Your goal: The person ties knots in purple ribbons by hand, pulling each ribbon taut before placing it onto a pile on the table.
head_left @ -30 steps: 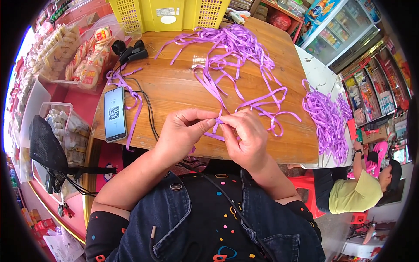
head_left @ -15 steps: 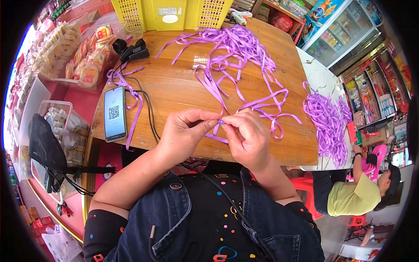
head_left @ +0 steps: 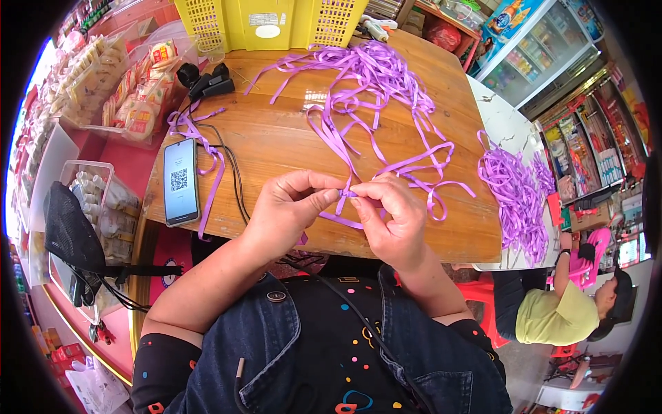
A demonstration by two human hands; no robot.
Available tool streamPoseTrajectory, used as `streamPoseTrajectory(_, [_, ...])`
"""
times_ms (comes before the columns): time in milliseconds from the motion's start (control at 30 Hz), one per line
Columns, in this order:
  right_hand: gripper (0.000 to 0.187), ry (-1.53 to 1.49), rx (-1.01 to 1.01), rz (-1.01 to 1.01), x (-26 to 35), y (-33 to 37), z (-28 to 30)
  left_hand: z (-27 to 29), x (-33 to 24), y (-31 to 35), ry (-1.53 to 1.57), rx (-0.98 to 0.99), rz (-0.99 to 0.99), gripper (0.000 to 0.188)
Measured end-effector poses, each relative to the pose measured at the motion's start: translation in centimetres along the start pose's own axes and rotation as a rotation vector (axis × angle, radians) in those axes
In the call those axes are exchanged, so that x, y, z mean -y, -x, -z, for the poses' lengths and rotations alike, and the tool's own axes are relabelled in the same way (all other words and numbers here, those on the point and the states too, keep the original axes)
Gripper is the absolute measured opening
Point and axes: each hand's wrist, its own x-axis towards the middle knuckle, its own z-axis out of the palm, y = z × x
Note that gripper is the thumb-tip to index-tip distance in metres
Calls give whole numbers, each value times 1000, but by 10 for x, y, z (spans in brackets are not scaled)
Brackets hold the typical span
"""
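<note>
Between both hands, over the front edge of the wooden table (head_left: 269,148), is a narrow purple ribbon (head_left: 347,194). My left hand (head_left: 293,207) pinches it between thumb and index finger. Just to the right, my right hand (head_left: 392,214) grips the same ribbon in a pinch, fingertips almost touching the left ones. A small folded or knotted part shows between the fingertips, but its exact form is too small to tell. From there ribbon runs up to a loose tangle of purple ribbons (head_left: 393,76) at the table's far side.
A second heap of purple ribbons (head_left: 514,196) lies on a white surface at the right. On the left are a phone (head_left: 181,181), black cables and a black clip-like device (head_left: 207,81). A yellow basket (head_left: 272,24) stands at the back. Farther right sits a person (head_left: 558,310) in a yellow top.
Both hands stay nearly in place, still pinching the ribbon. The fingertips have shifted slightly, and a bit of purple ribbon now shows below my left hand.
</note>
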Motion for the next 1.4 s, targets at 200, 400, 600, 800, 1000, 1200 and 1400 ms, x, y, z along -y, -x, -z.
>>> streamPoseTrajectory(200, [17,25,-1,25,1,1,0,-4,-1,2,-92,3,-98,12])
streamPoseTrajectory(400, [20,154,-21,130,3,2,-3,-6,8,1,-133,-28,-248,11])
streamPoseTrajectory(600, [20,194,-27,162,4,3,-3,-7,3,5,-147,-25,-184,12])
streamPoseTrajectory(800, [14,-24,-12,0,4,7,-4,-7,4,7,-141,-16,-173,11])
streamPoseTrajectory(1000, [5,-513,-34,-365,1,22,-11,-11,1,11,-113,-23,-204,13])
streamPoseTrajectory(1200, [6,-624,-97,-399,6,22,-16,-12,5,11,-11,-9,-241,15])
streamPoseTrajectory(1400, [8,-317,-92,-129,6,18,-12,-13,4,14,-9,7,-276,10])
